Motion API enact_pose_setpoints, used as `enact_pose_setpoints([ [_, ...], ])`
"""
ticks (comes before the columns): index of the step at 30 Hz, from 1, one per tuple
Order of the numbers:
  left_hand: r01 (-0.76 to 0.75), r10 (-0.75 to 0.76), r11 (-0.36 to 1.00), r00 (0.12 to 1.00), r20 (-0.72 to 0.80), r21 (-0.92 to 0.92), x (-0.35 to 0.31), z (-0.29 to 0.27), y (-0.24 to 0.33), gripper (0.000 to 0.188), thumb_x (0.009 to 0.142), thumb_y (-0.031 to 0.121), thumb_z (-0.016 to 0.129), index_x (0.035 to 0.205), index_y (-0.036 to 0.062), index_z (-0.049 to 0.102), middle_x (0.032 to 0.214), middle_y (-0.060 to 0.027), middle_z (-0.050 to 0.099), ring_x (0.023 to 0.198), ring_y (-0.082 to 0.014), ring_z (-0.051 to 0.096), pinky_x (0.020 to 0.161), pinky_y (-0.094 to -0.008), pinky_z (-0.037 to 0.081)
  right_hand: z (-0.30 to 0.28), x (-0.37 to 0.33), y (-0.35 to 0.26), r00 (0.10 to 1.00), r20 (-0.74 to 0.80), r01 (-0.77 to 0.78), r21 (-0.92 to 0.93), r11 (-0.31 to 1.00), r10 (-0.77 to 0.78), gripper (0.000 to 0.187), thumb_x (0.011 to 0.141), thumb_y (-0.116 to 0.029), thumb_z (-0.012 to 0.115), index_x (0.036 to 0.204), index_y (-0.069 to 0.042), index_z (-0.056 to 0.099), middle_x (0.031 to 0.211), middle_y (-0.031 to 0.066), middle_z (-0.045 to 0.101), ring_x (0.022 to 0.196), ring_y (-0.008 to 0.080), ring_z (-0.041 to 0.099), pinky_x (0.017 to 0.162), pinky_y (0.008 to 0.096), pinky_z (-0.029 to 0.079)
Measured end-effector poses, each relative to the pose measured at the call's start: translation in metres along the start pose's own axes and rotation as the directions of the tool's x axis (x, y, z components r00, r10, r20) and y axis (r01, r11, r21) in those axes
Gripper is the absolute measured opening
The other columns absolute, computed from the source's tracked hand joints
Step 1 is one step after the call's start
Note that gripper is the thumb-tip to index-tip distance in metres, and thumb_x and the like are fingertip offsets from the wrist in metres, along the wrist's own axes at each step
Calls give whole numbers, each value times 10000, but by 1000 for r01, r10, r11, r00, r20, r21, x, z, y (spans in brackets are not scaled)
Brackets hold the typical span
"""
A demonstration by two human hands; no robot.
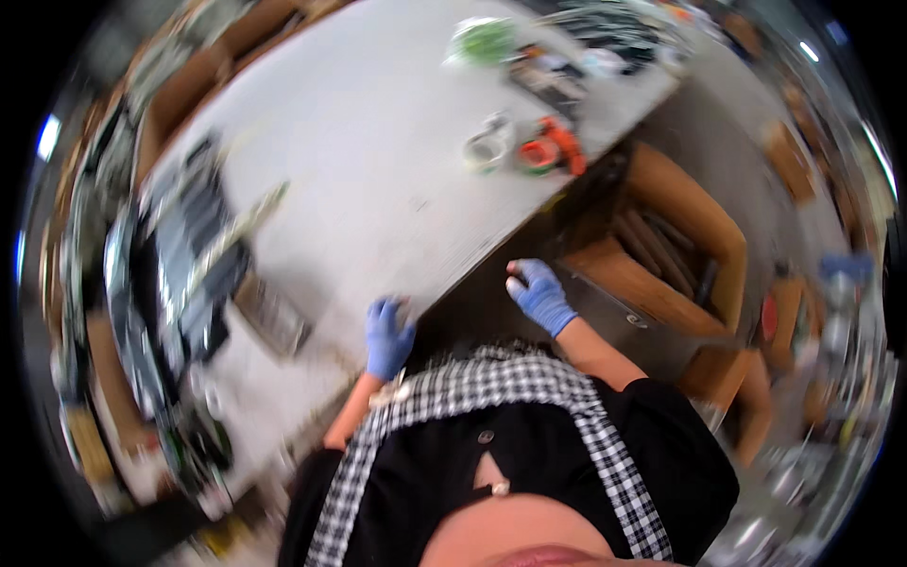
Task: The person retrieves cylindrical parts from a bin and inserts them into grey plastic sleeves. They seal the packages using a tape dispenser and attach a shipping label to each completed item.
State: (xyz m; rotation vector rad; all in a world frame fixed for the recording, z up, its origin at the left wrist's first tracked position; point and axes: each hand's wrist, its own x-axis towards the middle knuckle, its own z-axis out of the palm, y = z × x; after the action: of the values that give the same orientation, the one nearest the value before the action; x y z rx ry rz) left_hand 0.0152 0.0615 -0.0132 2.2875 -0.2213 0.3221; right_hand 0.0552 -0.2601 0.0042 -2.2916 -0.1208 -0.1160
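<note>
My left hand (387,342), in a light blue glove with fingertips showing, is at the near edge of the white table (331,123). Its thumb stands off from the other fingers and no object shows in it; whether it touches the tabletop I cannot tell. Past the table's edge, my right hand (541,297) hangs in the air in a matching glove. Its fingers are loosely bent and apart, holding nothing I can see. Nearest to it is an open cardboard box (652,283) with brown pieces inside. The picture is smeared by motion.
On the table lie a roll of clear tape (487,146), an orange tape dispenser (557,149) and a bag with green contents (484,42). Dark plastic-wrapped packages (189,236) and a small box (271,314) are at the left. Another carton (727,383) stands at the right.
</note>
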Motion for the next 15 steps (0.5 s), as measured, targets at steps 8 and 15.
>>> enact_pose_setpoints([
  [8,36,-52,956,997,49,291,-51,-60,-15,480,794,255,692,1227,89,566,1335,-185,503,1280,-382,438,1092,-509,336,93,13,-46,881,322,467,-482,741,-346,810,828,-376,691,1477,-67,318,1510,271,280,1394,456,274,1148,515,245],
  [15,50,-54,964,999,6,262,-71,-72,-29,543,832,305,651,1308,69,542,1385,-206,468,1326,-381,396,1146,-506,266,120,3,-49,872,335,489,-558,671,-357,824,844,-397,661,1495,-81,267,1529,233,244,1414,439,220,1165,537,176],
])
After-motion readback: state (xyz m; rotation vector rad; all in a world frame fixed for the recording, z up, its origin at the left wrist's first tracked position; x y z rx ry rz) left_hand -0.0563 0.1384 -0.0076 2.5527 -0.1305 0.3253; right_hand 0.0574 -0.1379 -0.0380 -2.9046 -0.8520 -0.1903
